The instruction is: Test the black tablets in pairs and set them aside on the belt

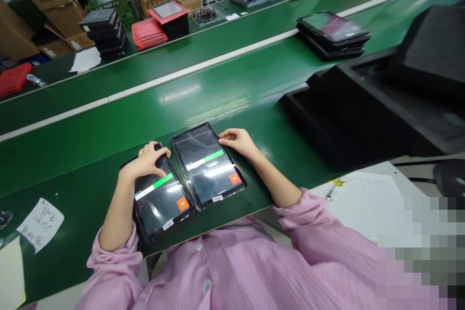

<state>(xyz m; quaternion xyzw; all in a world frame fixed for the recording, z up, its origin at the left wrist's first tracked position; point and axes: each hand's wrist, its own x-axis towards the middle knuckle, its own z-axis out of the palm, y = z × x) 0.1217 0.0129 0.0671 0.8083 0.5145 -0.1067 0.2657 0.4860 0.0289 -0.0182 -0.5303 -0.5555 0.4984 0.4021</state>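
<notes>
At lower centre of the frame, a black tablet (160, 208) was clasped by the curled fingers of the left hand (145, 161), while a second tablet (207, 169), just beside it on the green conveyor belt (90, 174), was touched by the lightly bent fingers of the right hand (236, 141).

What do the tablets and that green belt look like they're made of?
The tablets seem to have glass fronts, going by their glossy, sharp reflections, with dark rims that could be plastic or metal. The green belt looks like smooth rubber or PVC, with a soft satin sheen under the lights, though the look alone can't settle which.
</notes>
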